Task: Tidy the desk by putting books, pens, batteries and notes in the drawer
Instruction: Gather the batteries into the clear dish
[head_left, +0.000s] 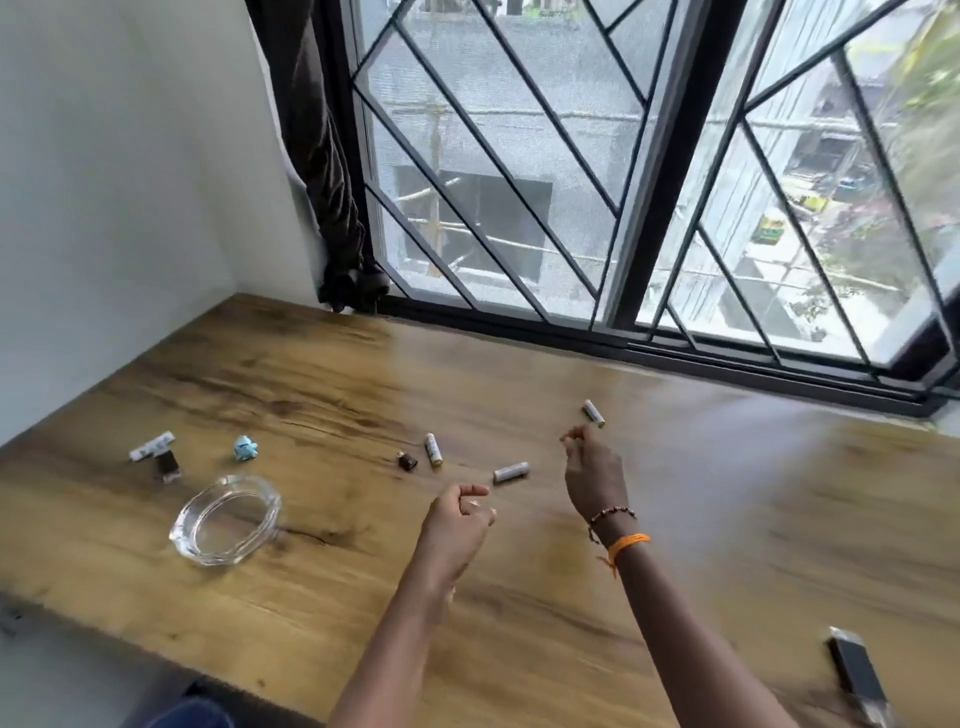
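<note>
Desk: wood-grain top, matt w/ faint sheen nr window. Ashtray: clear glass, glossy, smooth. Batteries: white wrap, smooth, metal-looking ends. Crumpled note: pale blue paper, creased. Curtain: dark cloth, matt. Window bars: black metal, matt.

both forearms bare, no sleeves in view up to the frame edge
left hand: no ring, no watch, nothing on the wrist
right hand: two bands on the wrist
- beaded bracelet nearer the hand, small dark beads with a few lighter ones mixed in, thin single strand
- orange thread band just behind it, flat and bright, with a short loose tail hanging off the underside
no rings visible on the right hand either; nails too blurred to tell
bottom left edge: a patch of blue fabric, probably clothing, mostly cut off
</note>
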